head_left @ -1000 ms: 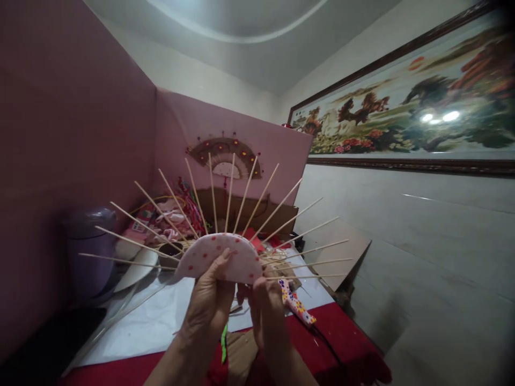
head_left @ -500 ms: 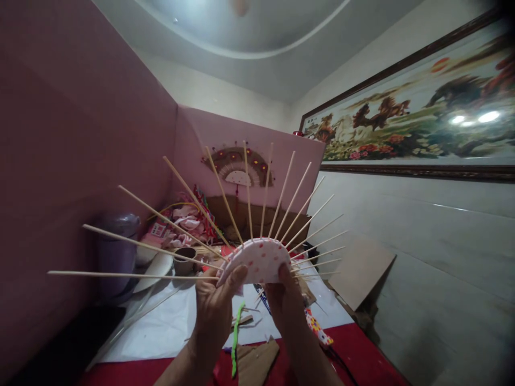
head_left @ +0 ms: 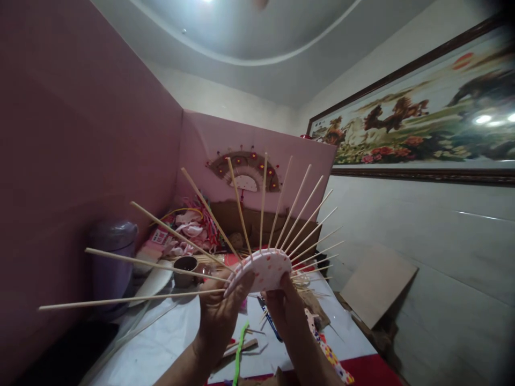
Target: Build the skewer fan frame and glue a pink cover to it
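Observation:
A handmade fan frame (head_left: 263, 271) is held up over the table. Its base is a white half-round covered with pink-red spots, and several thin wooden sticks (head_left: 263, 203) spread from its curved edge. At the base's left end, my left hand (head_left: 221, 305) grips with the thumb across the front. My right hand (head_left: 284, 305) pinches the lower right edge, thumb in front and fingers behind. Below the hands lie a green fuzzy strip (head_left: 240, 351), a cardboard strip (head_left: 243, 348) and a blue utility knife (head_left: 270, 320).
A finished fan (head_left: 243, 171) hangs on the pink panel. At left stand a purple bin (head_left: 112, 262) and a dark cup (head_left: 185, 271), near pink cloth and ribbons (head_left: 195, 222). A board (head_left: 376, 284) leans on the right wall. White covering (head_left: 169, 332) lies over red cloth (head_left: 374, 370).
The fan frame has turned, its left side swinging nearer and its right side away. Both hands keep hold of it. The view has shifted slightly, showing more of the tabletop.

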`<action>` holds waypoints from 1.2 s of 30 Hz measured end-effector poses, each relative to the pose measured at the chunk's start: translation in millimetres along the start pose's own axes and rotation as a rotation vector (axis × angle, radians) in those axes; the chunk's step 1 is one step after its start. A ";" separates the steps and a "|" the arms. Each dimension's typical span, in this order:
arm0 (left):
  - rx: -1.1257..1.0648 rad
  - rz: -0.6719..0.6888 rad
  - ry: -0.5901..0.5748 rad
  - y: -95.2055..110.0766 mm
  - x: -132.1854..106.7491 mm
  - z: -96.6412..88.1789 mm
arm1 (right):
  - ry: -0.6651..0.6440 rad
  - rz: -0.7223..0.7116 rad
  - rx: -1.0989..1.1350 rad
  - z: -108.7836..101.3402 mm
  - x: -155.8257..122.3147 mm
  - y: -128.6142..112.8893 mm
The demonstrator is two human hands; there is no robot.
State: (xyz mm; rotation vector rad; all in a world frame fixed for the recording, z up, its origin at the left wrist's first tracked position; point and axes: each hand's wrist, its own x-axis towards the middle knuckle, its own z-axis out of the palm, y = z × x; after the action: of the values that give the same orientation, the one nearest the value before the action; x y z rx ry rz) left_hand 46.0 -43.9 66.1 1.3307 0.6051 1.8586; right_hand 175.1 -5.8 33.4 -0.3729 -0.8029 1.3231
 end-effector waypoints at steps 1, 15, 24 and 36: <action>0.007 -0.022 0.005 -4.6 -0.7 -2.0 | 0.013 0.012 0.008 -4.0 0.3 3.5; -0.405 -0.425 0.354 -36.1 9.5 2.5 | 0.215 -0.048 -0.171 -6.1 -6.0 12.9; -0.399 -0.643 0.503 -48.8 10.9 2.3 | 0.154 0.107 -0.304 -8.9 -10.3 11.7; -0.380 -0.650 0.516 -56.5 6.7 2.7 | 0.213 0.091 -0.307 -11.4 -12.3 15.5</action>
State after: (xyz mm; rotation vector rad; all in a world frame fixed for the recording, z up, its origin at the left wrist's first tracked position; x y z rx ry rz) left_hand 64.6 -4.8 29.2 0.3293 0.7794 1.6365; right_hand 171.8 -11.7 11.5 -0.7890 -0.8168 1.2203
